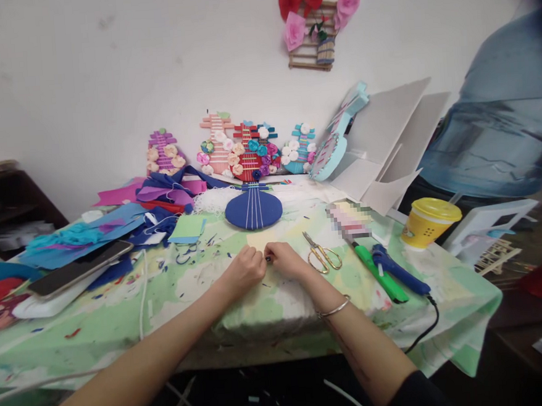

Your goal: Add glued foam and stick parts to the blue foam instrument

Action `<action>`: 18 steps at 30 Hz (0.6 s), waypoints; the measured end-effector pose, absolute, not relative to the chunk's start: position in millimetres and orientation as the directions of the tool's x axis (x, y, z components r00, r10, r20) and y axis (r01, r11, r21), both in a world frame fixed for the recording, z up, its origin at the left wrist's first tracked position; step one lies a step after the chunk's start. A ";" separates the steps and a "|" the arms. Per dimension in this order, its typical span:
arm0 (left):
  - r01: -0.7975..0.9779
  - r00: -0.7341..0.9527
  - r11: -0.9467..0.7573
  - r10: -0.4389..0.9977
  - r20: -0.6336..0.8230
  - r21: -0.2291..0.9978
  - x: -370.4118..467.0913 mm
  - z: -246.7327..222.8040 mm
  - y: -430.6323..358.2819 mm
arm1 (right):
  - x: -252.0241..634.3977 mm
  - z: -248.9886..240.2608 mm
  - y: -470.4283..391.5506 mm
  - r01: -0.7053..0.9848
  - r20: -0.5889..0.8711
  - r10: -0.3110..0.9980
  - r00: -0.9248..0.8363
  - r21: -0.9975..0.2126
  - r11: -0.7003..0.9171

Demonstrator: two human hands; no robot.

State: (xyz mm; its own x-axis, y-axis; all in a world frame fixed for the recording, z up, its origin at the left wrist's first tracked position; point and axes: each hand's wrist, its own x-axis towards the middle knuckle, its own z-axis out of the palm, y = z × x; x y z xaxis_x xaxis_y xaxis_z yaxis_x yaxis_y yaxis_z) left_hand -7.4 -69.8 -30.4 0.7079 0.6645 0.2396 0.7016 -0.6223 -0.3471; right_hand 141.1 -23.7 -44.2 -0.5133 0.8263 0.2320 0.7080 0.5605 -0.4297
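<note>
My left hand [248, 269] is closed, its fingers curled together at the near middle of the table. Right beside it my right hand [285, 261] is also closed, and the two almost touch. A tiny dark piece [269, 259] shows between them, too small to name. Just beyond my hands lies a pale yellow paper [262, 241]. Behind that is a dark blue lute-shaped craft [253, 211] with white strings. Gold-handled scissors [321, 253] lie partly spread to the right of my right hand.
On the right are a green utility knife [382, 274], a blue glue gun [399, 270] with a cord and a yellow lidded cup [430, 223]. Fabric scraps [81, 238], a phone [81, 269] and sticky notes [187, 228] lie left. Flowered lutes [249, 161] lean on the wall.
</note>
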 end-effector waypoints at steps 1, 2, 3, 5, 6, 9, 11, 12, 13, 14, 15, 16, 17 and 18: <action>0.715 0.693 -0.614 0.684 0.226 -0.334 -6.1 -30.0 -70.5 | 141.2 -44.3 -24.3 0.707 0.236 0.824 -0.515 -0.426 0.565; 0.732 0.675 -0.603 0.707 0.213 -0.319 -5.1 -29.3 -70.7 | 141.5 -44.3 -25.0 0.704 0.243 0.819 -0.519 -0.421 0.571; 0.747 0.657 -0.592 0.726 0.203 -0.303 -4.6 -28.4 -70.5 | 141.9 -44.2 -25.8 0.700 0.252 0.813 -0.524 -0.416 0.580; 0.769 0.632 -0.577 0.750 0.196 -0.276 -5.0 -26.3 -68.4 | 143.1 -43.9 -27.4 0.687 0.278 0.795 -0.540 -0.400 0.607; 0.775 0.626 -0.574 0.755 0.196 -0.265 -5.9 -25.4 -66.7 | 143.8 -43.8 -28.0 0.678 0.294 0.782 -0.550 -0.389 0.624; 0.794 0.605 -0.565 0.770 0.203 -0.224 -10.1 -23.7 -60.4 | 144.8 -44.5 -28.1 0.658 0.348 0.741 -0.574 -0.343 0.670; 0.807 0.589 -0.556 0.779 0.213 -0.197 -13.0 -23.7 -56.6 | 144.4 -46.1 -26.8 0.658 0.378 0.720 -0.582 -0.302 0.690; 0.813 0.581 -0.552 0.784 0.218 -0.184 -14.3 -23.9 -55.2 | 143.9 -47.1 -26.0 0.660 0.389 0.710 -0.587 -0.279 0.698; 0.818 0.575 -0.549 0.787 0.222 -0.170 -15.5 -24.3 -54.1 | 143.3 -48.1 -25.3 0.663 0.398 0.701 -0.591 -0.255 0.704; 0.821 0.571 -0.549 0.790 0.224 -0.158 -16.6 -24.7 -53.4 | 142.6 -49.0 -24.9 0.665 0.405 0.692 -0.597 -0.232 0.710; 0.822 0.570 -0.551 0.790 0.225 -0.146 -17.5 -25.2 -53.0 | 141.8 -49.6 -24.8 0.669 0.410 0.685 -0.602 -0.210 0.713; 0.822 0.570 -0.554 0.790 0.225 -0.135 -18.4 -25.8 -52.6 | 141.0 -50.0 -25.2 0.674 0.413 0.681 -0.605 -0.190 0.714; 0.821 0.571 -0.558 0.790 0.223 -0.124 -19.1 -26.5 -52.1 | 140.1 -50.0 -25.9 0.680 0.414 0.679 -0.607 -0.171 0.713; 0.820 0.572 -0.562 0.790 0.221 -0.113 -19.8 -27.4 -51.4 | 139.2 -49.8 -26.8 0.688 0.413 0.679 -0.607 -0.155 0.709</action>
State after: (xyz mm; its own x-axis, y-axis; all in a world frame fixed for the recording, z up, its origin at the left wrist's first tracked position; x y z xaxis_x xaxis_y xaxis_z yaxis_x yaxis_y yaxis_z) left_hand -19.8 -51.4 -27.4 0.5717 0.7900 0.2212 0.8197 -0.5615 -0.1130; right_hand 139.2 -26.8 -49.8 -0.6071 0.6790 0.4127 0.6877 0.7092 -0.1552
